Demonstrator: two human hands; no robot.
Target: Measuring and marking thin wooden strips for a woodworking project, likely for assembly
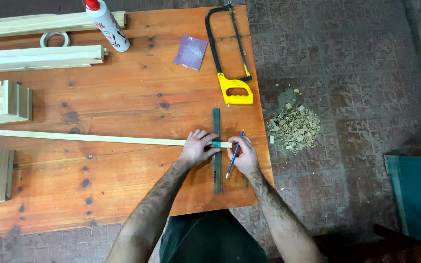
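A long thin wooden strip (84, 138) lies across the wooden table (123, 92), its right end near the table's right edge. A grey metal ruler (217, 122) lies crosswise over that end. My left hand (197, 148) presses down on the ruler and the strip where they cross. My right hand (242, 155) holds a blue pencil (235, 155) with its tip against the strip's end, just right of the ruler.
A hacksaw with a yellow handle (230, 58) and a sheet of sandpaper (190, 51) lie at the back right. A glue bottle (107, 25), a tape roll (54, 39) and wooden pieces (40, 57) sit at the left. Wood chips (294, 125) lie on the floor.
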